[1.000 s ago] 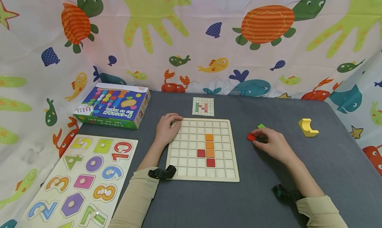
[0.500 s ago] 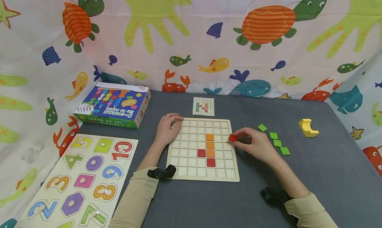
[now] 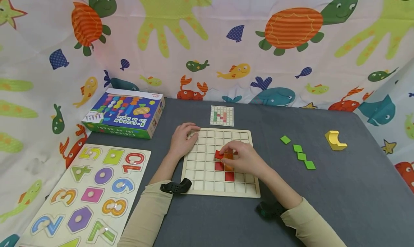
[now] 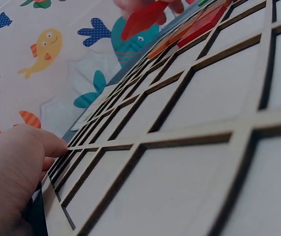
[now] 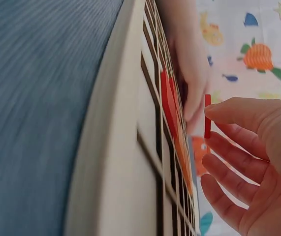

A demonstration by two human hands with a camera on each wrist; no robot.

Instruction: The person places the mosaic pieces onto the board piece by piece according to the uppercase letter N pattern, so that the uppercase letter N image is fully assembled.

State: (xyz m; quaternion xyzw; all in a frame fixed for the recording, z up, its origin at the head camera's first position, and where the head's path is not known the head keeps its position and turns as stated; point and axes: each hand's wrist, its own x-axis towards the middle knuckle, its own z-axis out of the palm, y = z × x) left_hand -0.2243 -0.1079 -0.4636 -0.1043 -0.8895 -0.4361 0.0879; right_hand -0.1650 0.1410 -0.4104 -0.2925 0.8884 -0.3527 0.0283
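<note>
the right hand [image 3: 242, 159] is pinching a red tile [image 3: 219, 154] between thumb and fingertip; the left hand [image 3: 183, 141] is resting against the far left part of the board [image 3: 223, 195], its fingers holding no tile; the red tile is sitting at the left end of the right hand's reach, so that hand is plainly the nearer one; being square, the tile is showing no long axis, only a thin edge in the right wrist view, where it is hanging apart from the board and lying roughly in line with its face; in the head view it is looking slightly tilted; seen from above, it is appearing just beyond the upper of two seated reds [image 3: 229, 176] and just left of the oranges [image 3: 228, 155], which the right hand is partly covering; because the tile is hanging above the grid, the exact cell beneath it is staying uncertain; the oranges are standing in a column between the seated reds' ends; four greens [image 3: 302, 156] are lying on the table [image 3: 207, 218] to the right of the board, near a yellow block [image 3: 334, 145]; a card [image 3: 221, 116] is lying just past the board's far edge.
</note>
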